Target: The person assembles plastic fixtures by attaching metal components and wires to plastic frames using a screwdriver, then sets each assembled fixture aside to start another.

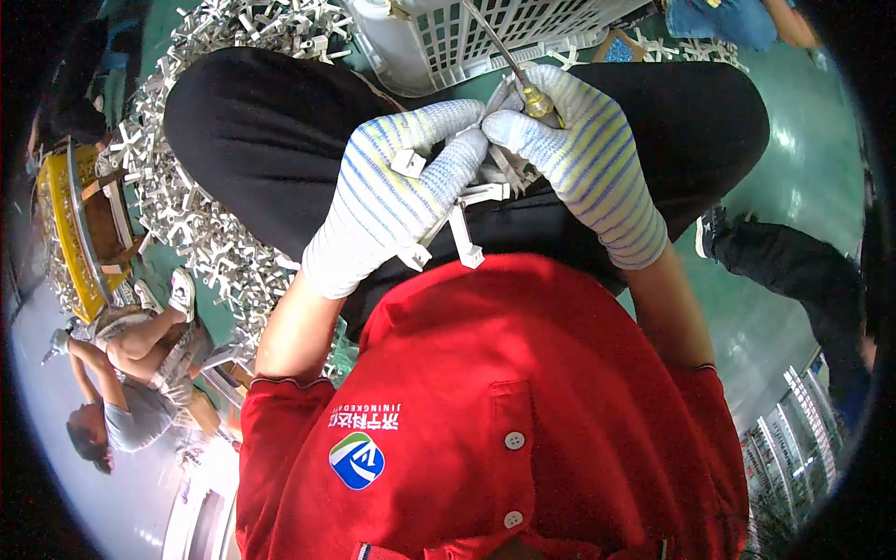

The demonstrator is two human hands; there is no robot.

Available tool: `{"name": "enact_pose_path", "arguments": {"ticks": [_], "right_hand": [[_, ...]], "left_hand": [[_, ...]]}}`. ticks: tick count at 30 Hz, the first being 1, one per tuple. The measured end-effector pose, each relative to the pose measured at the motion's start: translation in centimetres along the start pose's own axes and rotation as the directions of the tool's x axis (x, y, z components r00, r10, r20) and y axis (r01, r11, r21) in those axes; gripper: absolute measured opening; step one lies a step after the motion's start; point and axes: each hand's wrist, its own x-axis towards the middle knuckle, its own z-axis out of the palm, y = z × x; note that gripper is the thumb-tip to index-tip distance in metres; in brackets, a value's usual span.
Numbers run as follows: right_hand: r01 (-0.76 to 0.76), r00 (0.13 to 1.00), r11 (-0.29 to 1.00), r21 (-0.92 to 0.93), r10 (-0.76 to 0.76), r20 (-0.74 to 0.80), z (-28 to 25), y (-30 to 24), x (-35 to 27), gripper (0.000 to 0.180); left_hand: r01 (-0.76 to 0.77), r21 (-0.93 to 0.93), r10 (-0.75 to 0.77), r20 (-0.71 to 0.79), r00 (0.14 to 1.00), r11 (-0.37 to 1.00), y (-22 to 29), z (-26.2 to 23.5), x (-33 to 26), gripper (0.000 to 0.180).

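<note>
My left hand, in a striped knit glove, is closed around a white plastic piece with several square-ended arms. The arms stick out below and between its fingers. My right hand, gloved the same way, grips a screwdriver-like tool with a yellow handle end and a long thin metal shaft pointing up and away to the left. Its thumb and fingers meet the left fingertips above my lap. Where the two hands meet, part of the white piece is hidden by the gloves.
A grey perforated plastic basket stands just beyond my hands. A large heap of white plastic pieces covers the green floor at left. A yellow crate is farther left. Other people sit at left, right and far right.
</note>
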Motion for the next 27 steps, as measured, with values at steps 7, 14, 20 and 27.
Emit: {"name": "enact_pose_path", "arguments": {"ticks": [7,14,20,27], "right_hand": [[-0.245,0.956,0.909,0.338,0.168,0.241,-3.4,-1.6,-1.4,0.04],[-0.142,0.95,0.985,-0.097,0.163,0.266,-6.4,-4.1,-4.4,0.033],[0.184,0.968,0.964,-0.194,-0.143,0.207,-5.2,-4.8,-3.7,0.023],[0.152,0.981,0.966,-0.21,-0.122,0.15,-4.9,-4.1,-3.7,0.023]], "left_hand": [[0.164,-0.218,-0.163,0.024,0.986,0.962,-0.3,-1.2,-1.6,0.027],[0.319,-0.389,-0.328,0.045,0.944,0.864,-0.9,-1.9,-3.3,0.029],[0.279,-0.314,-0.284,0.029,0.958,0.908,-1.4,-2.3,-3.2,0.029],[0.293,-0.333,-0.302,0.028,0.953,0.896,-1.4,-2.4,-3.2,0.028]]}}
